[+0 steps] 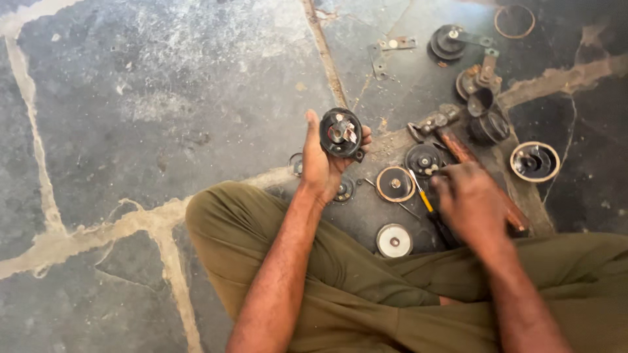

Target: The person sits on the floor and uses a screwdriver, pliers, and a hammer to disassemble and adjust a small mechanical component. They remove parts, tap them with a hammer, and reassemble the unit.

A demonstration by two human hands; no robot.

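On the stone floor [163, 117], a person is sitting cross-legged with parts spread ahead of the knees. Left hand [322, 163] is gripping a round black motor part [341, 133], lifted clear of the floor, fingers curled round its rim. Right hand [470, 201] is blurred, closing over a yellow-handled screwdriver [422, 195] just beside a black disc [422, 159]. Lying near: a tan-rimmed disc [395, 184], a silver disc [394, 240], a wooden-handled hammer [468, 160], a ringed cup [534, 161], a metal bracket [387, 51] well apart.
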